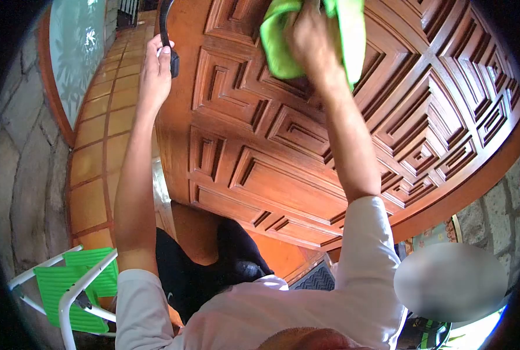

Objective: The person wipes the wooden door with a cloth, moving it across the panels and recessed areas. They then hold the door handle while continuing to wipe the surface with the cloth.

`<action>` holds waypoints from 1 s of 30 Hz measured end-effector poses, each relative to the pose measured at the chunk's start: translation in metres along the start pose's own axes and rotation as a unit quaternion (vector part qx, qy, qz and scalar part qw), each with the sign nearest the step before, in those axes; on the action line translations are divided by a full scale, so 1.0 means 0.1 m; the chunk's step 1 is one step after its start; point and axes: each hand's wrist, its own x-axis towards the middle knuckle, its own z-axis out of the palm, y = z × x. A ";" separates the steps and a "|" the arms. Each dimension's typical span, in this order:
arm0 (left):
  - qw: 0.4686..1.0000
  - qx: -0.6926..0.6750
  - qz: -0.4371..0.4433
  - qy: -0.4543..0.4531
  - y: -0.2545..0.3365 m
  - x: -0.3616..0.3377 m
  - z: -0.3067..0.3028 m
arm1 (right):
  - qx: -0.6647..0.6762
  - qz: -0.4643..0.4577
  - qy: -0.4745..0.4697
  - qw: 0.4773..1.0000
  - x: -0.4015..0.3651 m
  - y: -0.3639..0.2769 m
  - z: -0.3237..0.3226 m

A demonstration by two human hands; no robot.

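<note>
A carved wooden door [295, 166] with raised geometric panels fills the middle and right of the head view. My left hand [156, 70] is closed around the lower end of a black curved door handle [163, 23] near the door's edge. Up at the top, my right hand [313, 41] holds a bright green cloth [353, 41] against the door panels. Folds of the cloth hang on both sides of that hand and hide part of the fingers.
A green step stool [67, 291] with a white frame stands at lower left, beside a stone wall [23, 151]. Tiled floor [89, 157] runs past a frosted glass panel [73, 58]. A dark doormat [313, 279] lies below the door. A blurred oval covers something at lower right.
</note>
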 end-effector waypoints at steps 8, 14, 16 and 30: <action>0.999 0.002 0.028 0.016 -0.02 0.01 0.03 | 0.461 -0.009 -0.122 0.879 -0.35 -0.31 -0.24; 1.000 0.016 -0.024 -0.006 -0.02 0.00 0.00 | 0.619 0.104 -0.530 0.570 0.12 -0.50 0.17; 1.000 0.018 -0.011 -0.006 -0.06 0.00 0.00 | 0.631 0.105 -0.461 0.616 -0.06 -0.29 -0.13; 1.000 0.001 0.020 0.012 -0.03 0.04 -0.02 | 0.640 -0.008 -0.163 0.751 -0.82 -0.23 -0.75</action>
